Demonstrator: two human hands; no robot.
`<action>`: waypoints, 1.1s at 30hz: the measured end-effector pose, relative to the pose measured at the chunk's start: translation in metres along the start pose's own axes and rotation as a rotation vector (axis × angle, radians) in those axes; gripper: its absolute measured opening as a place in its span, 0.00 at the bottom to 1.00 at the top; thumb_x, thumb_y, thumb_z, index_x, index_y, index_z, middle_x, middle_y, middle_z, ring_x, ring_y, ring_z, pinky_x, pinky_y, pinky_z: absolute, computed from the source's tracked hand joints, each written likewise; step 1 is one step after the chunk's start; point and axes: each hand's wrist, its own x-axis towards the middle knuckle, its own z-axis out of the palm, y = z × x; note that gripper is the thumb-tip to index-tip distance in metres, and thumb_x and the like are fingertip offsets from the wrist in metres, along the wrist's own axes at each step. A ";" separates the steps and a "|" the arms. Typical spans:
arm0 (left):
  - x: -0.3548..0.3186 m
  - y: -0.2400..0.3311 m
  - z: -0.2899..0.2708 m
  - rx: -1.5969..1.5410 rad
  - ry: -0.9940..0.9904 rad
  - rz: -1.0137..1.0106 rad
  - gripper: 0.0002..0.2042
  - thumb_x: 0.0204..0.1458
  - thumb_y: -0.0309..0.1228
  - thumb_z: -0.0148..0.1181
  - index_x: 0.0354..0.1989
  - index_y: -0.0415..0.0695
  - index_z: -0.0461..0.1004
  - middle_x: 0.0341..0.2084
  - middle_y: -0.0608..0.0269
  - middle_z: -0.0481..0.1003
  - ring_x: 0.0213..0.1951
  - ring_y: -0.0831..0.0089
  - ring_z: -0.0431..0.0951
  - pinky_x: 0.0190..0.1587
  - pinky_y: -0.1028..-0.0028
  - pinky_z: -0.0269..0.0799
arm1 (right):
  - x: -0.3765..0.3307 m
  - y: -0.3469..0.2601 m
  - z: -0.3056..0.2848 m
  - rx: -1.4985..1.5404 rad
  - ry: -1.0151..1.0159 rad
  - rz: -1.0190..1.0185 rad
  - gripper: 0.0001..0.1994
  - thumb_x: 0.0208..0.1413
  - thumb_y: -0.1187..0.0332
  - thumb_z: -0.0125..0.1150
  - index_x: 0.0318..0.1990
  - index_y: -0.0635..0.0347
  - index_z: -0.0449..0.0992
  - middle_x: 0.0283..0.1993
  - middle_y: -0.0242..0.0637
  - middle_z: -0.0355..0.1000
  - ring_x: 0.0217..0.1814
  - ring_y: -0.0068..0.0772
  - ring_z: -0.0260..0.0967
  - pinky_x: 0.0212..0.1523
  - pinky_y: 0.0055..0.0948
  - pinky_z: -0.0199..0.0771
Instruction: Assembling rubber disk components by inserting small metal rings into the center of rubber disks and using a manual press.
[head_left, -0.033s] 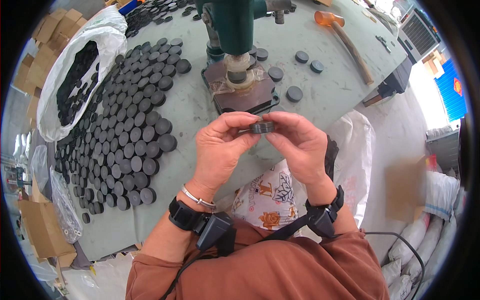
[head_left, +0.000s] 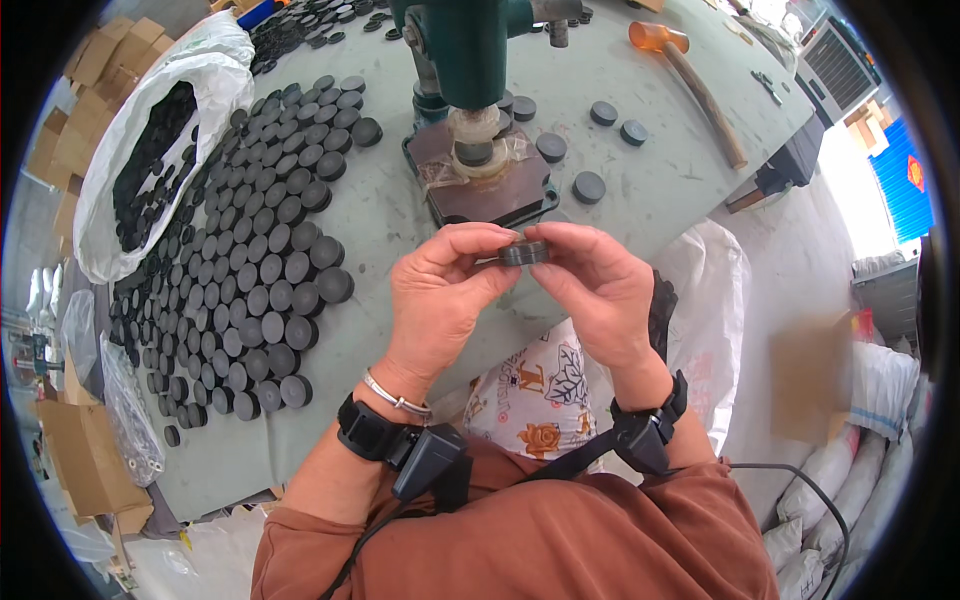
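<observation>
Between my two hands is a round black cap (head_left: 524,254), held edge-on above the near side of the table. My left hand (head_left: 437,295) pinches it from the left with thumb and forefinger. From the other side, my right hand (head_left: 598,290) grips it the same way. Just beyond my fingertips stands a green bench press (head_left: 468,60) with a brown base plate (head_left: 480,205). Another black disc (head_left: 474,154) sits under its pale ram. The fingers partly cover the cap, so its inside is hidden.
Many black caps (head_left: 272,268) crowd the table's left side, beside an open white sack (head_left: 100,215) of dark parts. Several loose caps (head_left: 589,187) lie right of the press. A mallet (head_left: 705,108) with an orange head rests farther right. A white bag (head_left: 715,290) hangs near my right arm.
</observation>
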 end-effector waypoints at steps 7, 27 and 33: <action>-0.002 -0.005 0.003 0.247 0.081 0.202 0.11 0.46 0.12 0.60 0.38 0.35 0.75 0.44 0.58 0.73 0.43 0.74 0.76 0.45 0.76 0.76 | 0.000 -0.008 0.006 0.175 0.081 0.332 0.15 0.53 0.76 0.61 0.49 0.70 0.72 0.40 0.38 0.76 0.39 0.22 0.73 0.38 0.20 0.74; 0.006 0.021 -0.010 0.593 -0.222 -0.022 0.21 0.45 0.13 0.60 0.51 0.36 0.72 0.46 0.61 0.68 0.43 0.78 0.74 0.43 0.81 0.76 | 0.006 -0.003 0.002 0.025 -0.025 0.367 0.16 0.50 0.76 0.59 0.48 0.72 0.74 0.38 0.34 0.75 0.39 0.18 0.70 0.39 0.19 0.71; 0.003 0.014 -0.010 0.685 -0.216 0.129 0.19 0.42 0.17 0.64 0.46 0.37 0.74 0.40 0.56 0.72 0.36 0.69 0.78 0.38 0.75 0.79 | 0.006 -0.004 0.004 -0.001 -0.010 0.410 0.15 0.47 0.77 0.58 0.44 0.75 0.75 0.36 0.36 0.76 0.37 0.18 0.71 0.37 0.19 0.73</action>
